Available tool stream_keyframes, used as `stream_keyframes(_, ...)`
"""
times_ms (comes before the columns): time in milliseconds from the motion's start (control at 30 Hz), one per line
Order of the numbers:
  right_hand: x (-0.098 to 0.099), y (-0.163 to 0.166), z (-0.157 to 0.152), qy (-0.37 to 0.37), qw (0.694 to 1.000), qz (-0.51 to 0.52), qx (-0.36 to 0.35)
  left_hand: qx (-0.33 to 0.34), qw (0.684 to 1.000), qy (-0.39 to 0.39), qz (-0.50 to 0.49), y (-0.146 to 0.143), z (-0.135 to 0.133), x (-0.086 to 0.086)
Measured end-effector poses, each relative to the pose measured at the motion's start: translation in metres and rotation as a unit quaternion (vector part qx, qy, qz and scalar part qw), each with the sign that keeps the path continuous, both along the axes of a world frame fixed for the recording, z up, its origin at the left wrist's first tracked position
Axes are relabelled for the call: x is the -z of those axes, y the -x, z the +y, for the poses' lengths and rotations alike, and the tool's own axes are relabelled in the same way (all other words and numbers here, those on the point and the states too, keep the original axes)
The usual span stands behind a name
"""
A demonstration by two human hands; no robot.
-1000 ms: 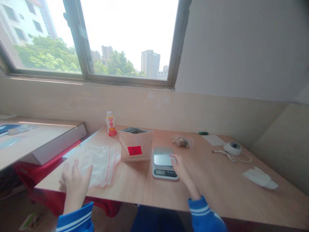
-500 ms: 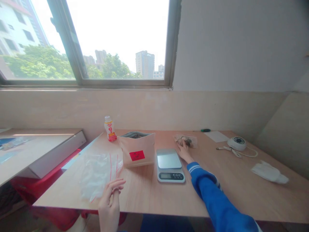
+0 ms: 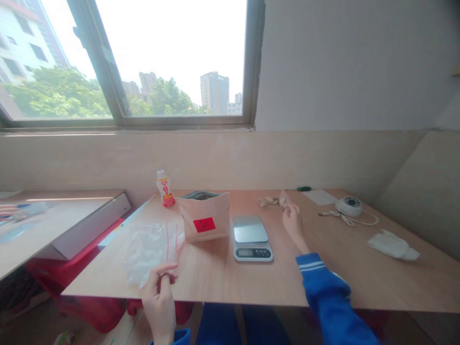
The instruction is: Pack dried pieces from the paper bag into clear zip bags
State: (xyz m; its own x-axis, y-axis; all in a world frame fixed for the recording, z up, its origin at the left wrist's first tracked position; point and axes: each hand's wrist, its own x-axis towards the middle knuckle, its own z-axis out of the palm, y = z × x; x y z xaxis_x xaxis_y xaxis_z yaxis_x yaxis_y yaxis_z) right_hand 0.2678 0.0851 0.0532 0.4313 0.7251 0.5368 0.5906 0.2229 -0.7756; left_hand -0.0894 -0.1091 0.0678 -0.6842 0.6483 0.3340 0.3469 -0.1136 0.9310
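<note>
My right hand [image 3: 293, 221] is stretched out beyond the small digital scale [image 3: 250, 237] and pinches a corner of a small clear bag [image 3: 272, 201] with brownish pieces in it, lifting that corner off the wooden table [image 3: 251, 282]. At the table's front edge my left hand [image 3: 160, 291] is closed, its fingertips pinching the near edge of a pile of clear zip bags [image 3: 153, 245] with red seal lines. An open kraft paper pouch [image 3: 204, 215] with a red label stands between the bags and the scale.
A small red-and-white bottle [image 3: 163, 188] stands at the back left by the wall. At the right lie a green pen [image 3: 304, 189], a paper sheet [image 3: 319, 196], a white round device with a cable [image 3: 348, 206] and a crumpled white tissue [image 3: 393, 245]. A lower table [image 3: 57, 218] adjoins on the left.
My right hand went from the scale to the small bag behind it and has raised its corner. My left hand drew back from on top of the zip bags to their near edge.
</note>
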Motion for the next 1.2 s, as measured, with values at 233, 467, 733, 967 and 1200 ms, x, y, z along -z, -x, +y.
stream_keyframes(233,-0.053,0.043,-0.118,-0.069,0.955,0.284,-0.043,0.183,0.983,0.011,-0.023,-0.05,0.02,-0.005)
stream_keyframes(467,-0.043,0.075,-0.164,0.003,0.863,0.399,-0.31,0.316,0.948,-0.007,-0.036,-0.101,0.04,-0.007)
stream_keyframes(733,-0.05,0.072,-0.171,0.064,0.807,0.392,-0.437,0.371,0.925,-0.012,-0.081,-0.102,0.036,-0.023)
stream_keyframes(967,-0.028,0.089,-0.157,0.088,0.925,0.266,-0.258,0.324,0.936,-0.002,-0.138,-0.101,0.021,-0.024)
stream_keyframes(1200,-0.035,0.136,-0.166,0.105,0.921,0.143,-0.348,0.269,0.947,-0.041,-0.171,-0.121,0.017,-0.02)
